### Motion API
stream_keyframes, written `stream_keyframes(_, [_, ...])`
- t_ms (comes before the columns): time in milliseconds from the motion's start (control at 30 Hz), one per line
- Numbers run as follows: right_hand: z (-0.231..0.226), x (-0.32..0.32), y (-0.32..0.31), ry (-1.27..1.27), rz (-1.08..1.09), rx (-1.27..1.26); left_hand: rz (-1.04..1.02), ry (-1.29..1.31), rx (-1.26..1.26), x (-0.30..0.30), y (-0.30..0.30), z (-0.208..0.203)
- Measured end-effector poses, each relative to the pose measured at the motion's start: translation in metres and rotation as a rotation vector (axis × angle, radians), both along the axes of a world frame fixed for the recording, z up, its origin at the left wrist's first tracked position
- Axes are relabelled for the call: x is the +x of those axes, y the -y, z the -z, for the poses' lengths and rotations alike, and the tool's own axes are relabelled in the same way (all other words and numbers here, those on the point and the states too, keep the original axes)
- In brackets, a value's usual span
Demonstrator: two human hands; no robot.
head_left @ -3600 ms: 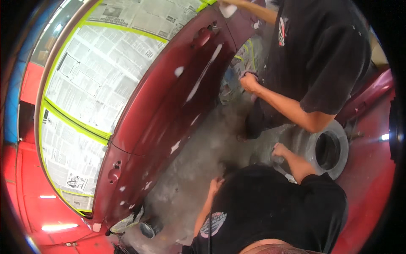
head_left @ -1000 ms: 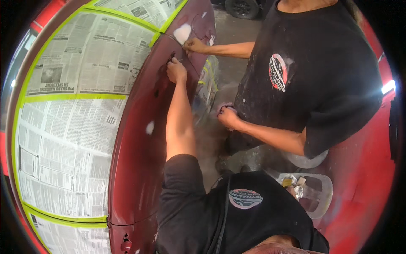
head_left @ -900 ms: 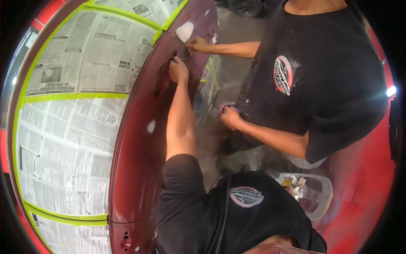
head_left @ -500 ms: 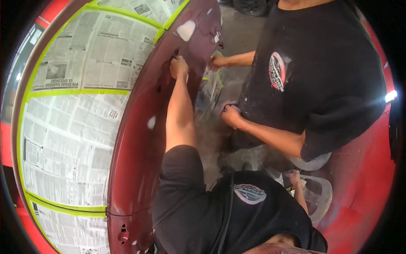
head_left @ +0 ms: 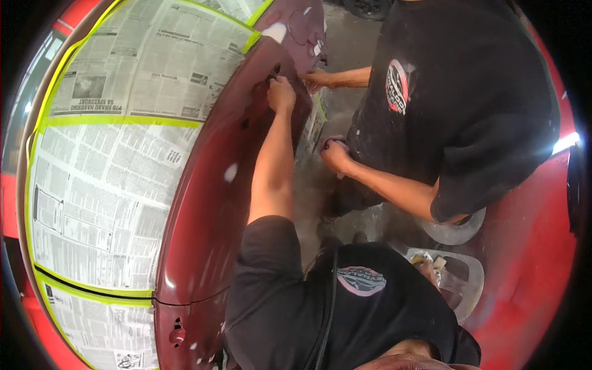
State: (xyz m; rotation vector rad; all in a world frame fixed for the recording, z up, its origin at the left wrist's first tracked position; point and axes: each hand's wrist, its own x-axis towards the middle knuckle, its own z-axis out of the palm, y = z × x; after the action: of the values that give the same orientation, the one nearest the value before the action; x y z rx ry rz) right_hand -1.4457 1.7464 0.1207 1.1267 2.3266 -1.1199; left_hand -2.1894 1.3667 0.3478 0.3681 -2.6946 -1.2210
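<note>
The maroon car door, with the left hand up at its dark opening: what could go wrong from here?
The left hand has its fingers at the dark opening in the maroon car door; a rough edge there, if any, might scratch them.
A co-worker's hand is close by, so the two could bump.
The outstretched forearm passes near a pale patch and might smear it if it is soft.

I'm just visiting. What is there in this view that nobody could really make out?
In the head view:
Person's left hand: fingertips hidden by the hand itself at the dark red metal car door; anything held can't be told.
Person's right hand: mostly hidden by their black cloth shirt; grip unclear.
Black-shirted co-worker: head cut off by the top edge.
Round black wheel: cut off there too.
</note>
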Motion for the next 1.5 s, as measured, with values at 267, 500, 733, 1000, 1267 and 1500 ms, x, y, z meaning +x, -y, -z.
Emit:
stream_keyframes(267, [0.079, -0.060, -0.042, -0.151, -0.165, -0.101, 0.038, -0.044, 0.072, -0.002, -0.011, 0.007])
stream_keyframes(500, [0.041, -0.043, 0.005, -0.390, -0.206, 0.145, 0.079, 0.092, 0.296, 0.019, -0.010, -0.016])
stream_keyframes(733, [0.149, 0.015, -0.013, -0.028, -0.255, 0.109, 0.160, -0.220, -0.084, -0.014, -0.018, 0.020])
stream_keyframes(1000, [0.151, 0.007, -0.025, -0.101, -0.320, 0.265, 0.450, -0.489, -0.406, 0.026, -0.024, -0.060])
stream_keyframes(1267, [0.026, -0.030, 0.045, -0.151, 0.123, 0.178, 0.735, -0.389, -0.927, -0.123, -0.084, -0.107])
stream_keyframes(1500, [0.113, 0.124, 0.062, 0.138, 0.139, 0.253, 0.905, -0.052, -1.244, -0.147, -0.118, -0.052])
